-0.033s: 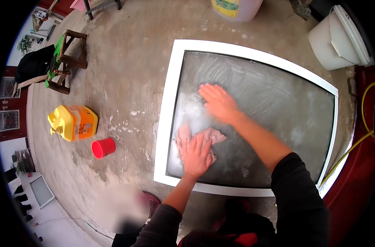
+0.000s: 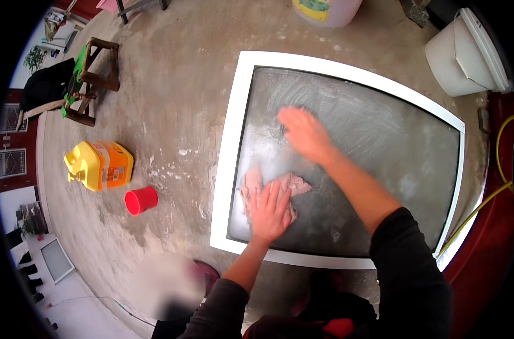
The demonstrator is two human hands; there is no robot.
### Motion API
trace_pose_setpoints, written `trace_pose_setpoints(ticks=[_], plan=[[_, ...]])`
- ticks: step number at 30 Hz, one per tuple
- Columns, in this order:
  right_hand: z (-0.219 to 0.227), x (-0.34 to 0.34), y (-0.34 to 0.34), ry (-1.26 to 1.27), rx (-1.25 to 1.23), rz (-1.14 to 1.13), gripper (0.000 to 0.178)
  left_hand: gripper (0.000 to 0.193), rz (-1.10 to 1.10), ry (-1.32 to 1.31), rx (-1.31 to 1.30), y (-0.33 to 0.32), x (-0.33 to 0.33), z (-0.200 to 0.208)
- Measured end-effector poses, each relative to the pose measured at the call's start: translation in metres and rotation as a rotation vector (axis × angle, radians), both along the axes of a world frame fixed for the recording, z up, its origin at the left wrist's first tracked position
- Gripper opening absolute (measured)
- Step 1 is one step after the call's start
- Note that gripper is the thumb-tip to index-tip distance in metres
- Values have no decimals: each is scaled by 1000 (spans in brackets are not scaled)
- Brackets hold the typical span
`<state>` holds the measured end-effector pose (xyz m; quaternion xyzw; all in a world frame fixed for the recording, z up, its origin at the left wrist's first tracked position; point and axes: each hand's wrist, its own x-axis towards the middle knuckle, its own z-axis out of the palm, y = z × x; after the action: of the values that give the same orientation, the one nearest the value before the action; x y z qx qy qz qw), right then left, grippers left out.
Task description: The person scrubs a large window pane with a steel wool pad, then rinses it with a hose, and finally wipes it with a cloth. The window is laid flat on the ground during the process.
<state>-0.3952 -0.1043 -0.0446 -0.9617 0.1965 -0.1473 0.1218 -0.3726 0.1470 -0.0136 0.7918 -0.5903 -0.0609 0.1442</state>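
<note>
A glass pane (image 2: 375,147) in a white frame (image 2: 227,152) lies flat before me, streaked and hazy with whitish suds on its left part. My left hand (image 2: 271,212) rests with fingers spread on a crumpled pink cloth (image 2: 293,183) near the pane's lower left. Farther up the glass is my right hand (image 2: 305,134), blurred by motion, its fingers close together and bent. A dark edge shows around those fingers; whatever lies under them is hidden, and I cannot make it out.
On the concrete floor to the left stand a yellow jug (image 2: 104,165) and a red cup (image 2: 141,201). A wooden stool (image 2: 101,68) is farther back. A white bucket (image 2: 457,56) and a yellow hose (image 2: 477,209) are at right; another bucket (image 2: 336,12) stands at the far edge.
My right hand has shifted slightly away from me and to the right over the glass, its fingers looking more bent. My left hand and the pink cloth stay in place.
</note>
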Motion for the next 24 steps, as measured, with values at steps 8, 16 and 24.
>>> trace_pose_setpoints(ticks=[8,16,24], plan=[[-1,64,-65,-26,63,-226,48,51,-48,33,31,-18,-7,3],[18,-74,28,21,131,-115,53,58,-213,95,146,-20,18,13],[22,-8,-85,-4,139,-344,43,48,-14,-118,-58,-206,33,-9]])
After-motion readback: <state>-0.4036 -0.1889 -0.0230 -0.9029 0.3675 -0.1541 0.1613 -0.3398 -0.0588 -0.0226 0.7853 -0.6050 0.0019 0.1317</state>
